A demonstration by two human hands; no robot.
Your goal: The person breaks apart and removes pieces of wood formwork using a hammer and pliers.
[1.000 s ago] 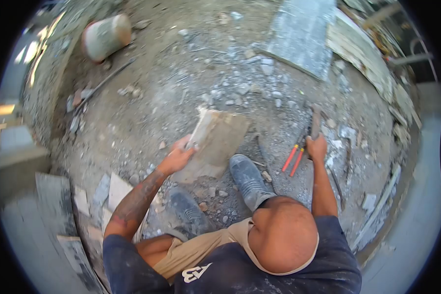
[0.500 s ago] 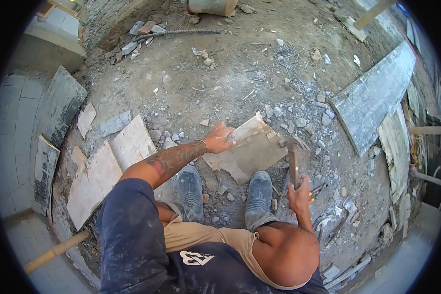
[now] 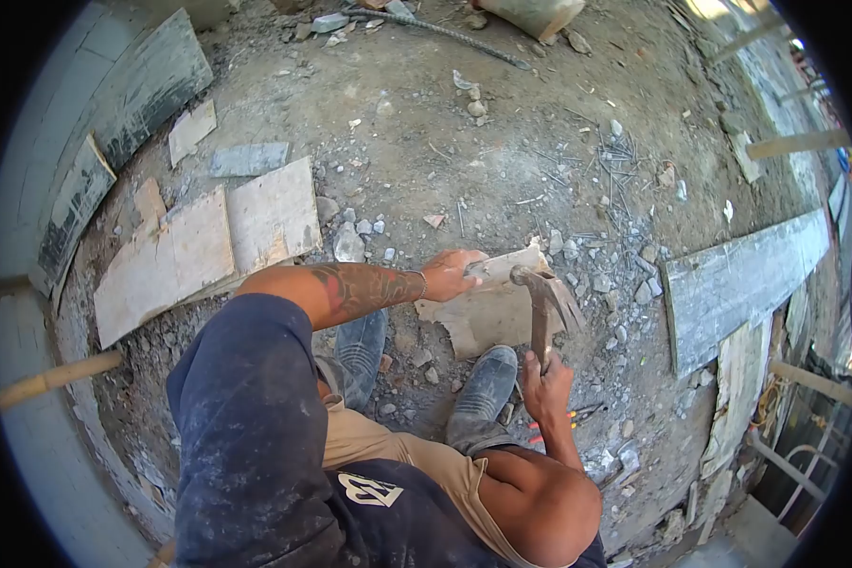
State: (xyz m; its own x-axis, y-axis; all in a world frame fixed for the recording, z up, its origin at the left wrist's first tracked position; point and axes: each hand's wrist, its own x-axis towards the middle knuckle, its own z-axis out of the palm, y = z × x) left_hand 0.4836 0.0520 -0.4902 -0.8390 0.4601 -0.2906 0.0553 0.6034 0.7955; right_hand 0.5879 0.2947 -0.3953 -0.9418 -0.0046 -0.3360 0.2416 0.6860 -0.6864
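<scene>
My right hand (image 3: 547, 383) is wrapped round the handle of a claw hammer (image 3: 542, 317). The hammer's head is raised and overlaps the right end of a broken piece of plywood (image 3: 488, 317) in this view. My left hand (image 3: 452, 275) grips the upper left edge of that plywood, fingertips partly hidden against it. Ragged at its edges, the piece lies in front of my two dusty boots (image 3: 483, 383). Pliers with red and yellow handles (image 3: 563, 423) lie on the ground beside my right forearm.
Pale boards (image 3: 166, 265) lie to the left. A large grey panel (image 3: 743, 284) rests at the right, close to wooden poles (image 3: 800, 142). Loose nails (image 3: 617, 175) and rubble (image 3: 646, 289) are scattered ahead. A steel rebar (image 3: 435, 31) lies farther back.
The view has turned, shifting the surroundings. The hammer has come left, closer over the plywood, with its claw side now more toward me. My left hand stays at the plywood's edge.
</scene>
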